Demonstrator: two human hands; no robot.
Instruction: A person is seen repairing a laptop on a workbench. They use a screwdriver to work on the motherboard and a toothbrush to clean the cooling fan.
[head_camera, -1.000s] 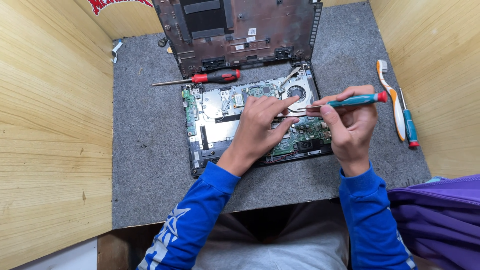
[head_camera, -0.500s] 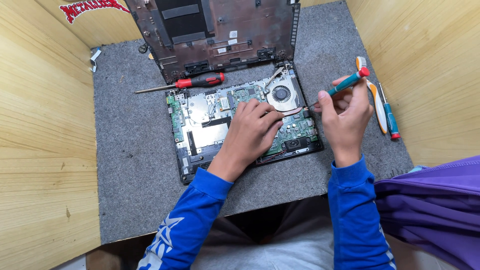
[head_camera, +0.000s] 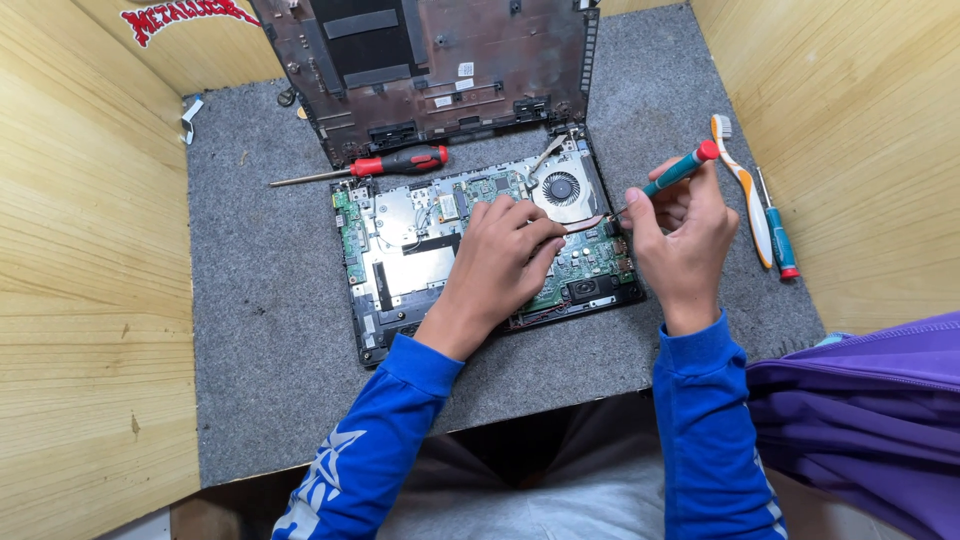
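Bracing the opened laptop base (head_camera: 400, 260) mid-worktop, left hand (head_camera: 500, 265) lay flat, fingers loosely spread, gripping nothing, while right hand (head_camera: 685, 235) pinched a teal screwdriver (head_camera: 672, 175), tip angled beside the fan (head_camera: 561, 187).

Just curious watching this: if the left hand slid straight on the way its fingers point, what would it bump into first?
The left hand lies on the opened laptop, fingers pointing up and right. Sliding on, it would probably meet the round cooling fan first, though the tip of the teal screwdriver sits close by; depth is unclear.
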